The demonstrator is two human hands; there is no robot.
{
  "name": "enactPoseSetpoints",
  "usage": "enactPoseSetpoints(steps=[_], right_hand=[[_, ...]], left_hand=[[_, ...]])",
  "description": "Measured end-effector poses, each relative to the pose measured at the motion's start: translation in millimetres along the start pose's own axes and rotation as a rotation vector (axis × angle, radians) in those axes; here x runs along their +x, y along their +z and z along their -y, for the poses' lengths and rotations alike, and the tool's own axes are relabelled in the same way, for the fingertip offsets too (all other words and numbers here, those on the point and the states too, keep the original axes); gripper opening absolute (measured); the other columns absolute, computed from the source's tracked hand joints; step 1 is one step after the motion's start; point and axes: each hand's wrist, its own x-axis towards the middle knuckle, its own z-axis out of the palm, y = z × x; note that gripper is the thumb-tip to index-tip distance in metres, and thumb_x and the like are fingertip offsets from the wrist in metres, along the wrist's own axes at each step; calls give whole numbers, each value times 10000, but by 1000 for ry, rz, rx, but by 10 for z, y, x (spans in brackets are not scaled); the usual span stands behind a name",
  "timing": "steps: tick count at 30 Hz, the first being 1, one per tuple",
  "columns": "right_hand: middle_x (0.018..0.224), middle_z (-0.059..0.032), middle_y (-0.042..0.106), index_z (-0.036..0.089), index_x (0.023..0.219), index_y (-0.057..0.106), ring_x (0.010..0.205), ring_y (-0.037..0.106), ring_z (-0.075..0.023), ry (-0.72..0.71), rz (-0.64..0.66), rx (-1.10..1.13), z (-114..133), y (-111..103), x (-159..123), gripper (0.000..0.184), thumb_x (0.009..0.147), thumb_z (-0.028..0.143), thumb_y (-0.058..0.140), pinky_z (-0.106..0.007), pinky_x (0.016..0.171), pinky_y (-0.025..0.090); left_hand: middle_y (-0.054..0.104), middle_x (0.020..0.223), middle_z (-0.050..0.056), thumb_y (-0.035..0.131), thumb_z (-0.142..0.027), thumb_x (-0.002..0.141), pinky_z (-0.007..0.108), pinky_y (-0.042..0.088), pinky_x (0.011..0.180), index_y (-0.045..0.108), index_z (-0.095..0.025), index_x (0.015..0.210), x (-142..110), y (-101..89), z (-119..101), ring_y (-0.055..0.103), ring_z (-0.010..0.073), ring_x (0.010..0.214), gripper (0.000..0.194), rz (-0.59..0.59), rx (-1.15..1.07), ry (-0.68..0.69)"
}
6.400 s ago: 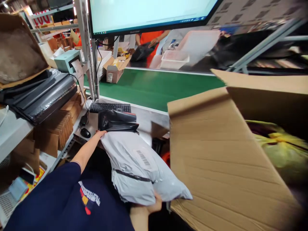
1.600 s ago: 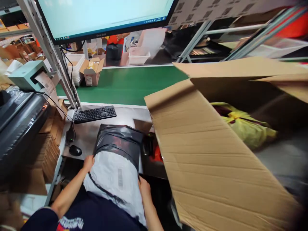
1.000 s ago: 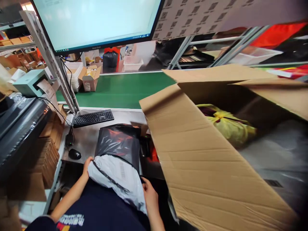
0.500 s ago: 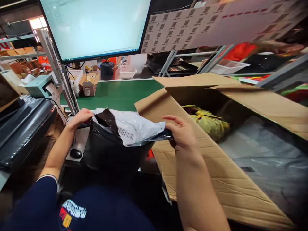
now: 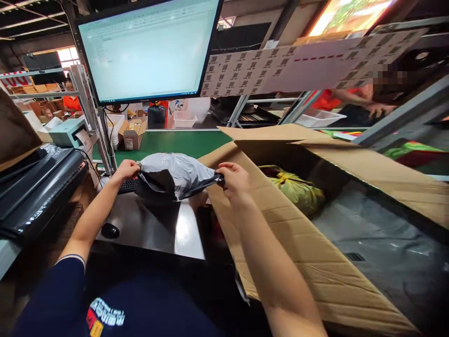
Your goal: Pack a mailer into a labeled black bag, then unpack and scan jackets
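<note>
Below left of centre, the metal bench (image 5: 143,220) shows where black plastic hung half a second ago. Mid-frame, the left hand (image 5: 128,169) pinches one edge of the black bag (image 5: 156,185) and the right hand (image 5: 235,181) the other, now farther out; the white parcel (image 5: 171,164) seems to sit in its mouth. Behind, the green conveyor (image 5: 168,139) runs below the monitor (image 5: 147,51), whose top edge has come into view.

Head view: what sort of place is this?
Probably a parcel-packing station in a warehouse: a green conveyor belt runs behind the bench, a small printer has a paper strip hanging from it, and a white package is partly inside a black bag.
</note>
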Motion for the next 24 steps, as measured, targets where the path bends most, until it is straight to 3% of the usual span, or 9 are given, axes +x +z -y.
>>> enactPoseSetpoints(steps=[4,7,10,13,16,19,21,23,24], right_hand=[[634,40,587,184,820,581,514,506,-101,58,-41,-4,-231,69,21,309,546,282,684,-195,443,376],[664,-5,643,160,831,659,602,570,-144,-52,68,-320,-367,122,98,238,637,297,652,-258,569,460],[772,-65,719,159,844,727,736,636,-202,-250,226,-795,-483,168,142,207,749,282,590,-330,739,503],[925,-98,762,180,990,758,833,673,-241,-398,254,-1034,-522,201,131,281,862,303,541,-346,784,504],[1019,-138,763,171,1117,743,905,692,-285,-411,241,-1155,-444,239,93,339,935,291,483,-379,814,513],[1263,-236,681,124,1204,715,1117,646,-379,-523,220,-1339,-318,328,-11,367,937,292,527,-486,924,503],[1513,-237,508,145,1314,672,1332,513,-424,-752,413,-1378,-292,448,-140,466,897,351,646,-550,1047,448],[1640,-172,362,217,1433,600,1465,369,-433,-894,797,-1370,-348,619,-286,654,824,390,761,-593,1135,380],[1665,-151,325,248,1480,557,1496,324,-437,-885,968,-1382,-400,717,-344,724,806,382,784,-624,1152,354]], left_hand=[[475,497,-54,587,-161,854,224,487,570,463,-190,657,185,149,164,574,114,499,235,-81,-32,-36],[538,604,-22,573,-169,866,290,541,722,509,-188,732,252,278,327,633,151,658,150,-174,-14,-20],[676,892,64,582,-180,851,360,510,956,604,-173,887,151,415,633,647,195,969,43,-277,125,343],[707,1029,98,607,-294,862,434,442,1089,667,-180,947,-19,509,1001,626,228,1059,154,-147,389,834],[715,1062,84,711,-390,824,502,330,1204,715,-204,1030,-110,568,1240,633,246,1088,277,13,638,1037],[715,1038,64,612,-285,928,469,372,1174,739,-240,1042,-110,618,1296,633,207,1062,177,-5,744,1126],[716,999,65,525,-246,985,418,451,1071,746,-243,1000,-111,645,1292,628,193,1024,221,-46,742,1181],[723,979,71,501,-252,1004,384,481,972,744,-233,957,-147,663,1305,627,197,996,248,-63,725,1246],[729,972,69,501,-246,1004,370,482,942,741,-231,946,-180,667,1323,630,195,982,248,-60,716,1278]])
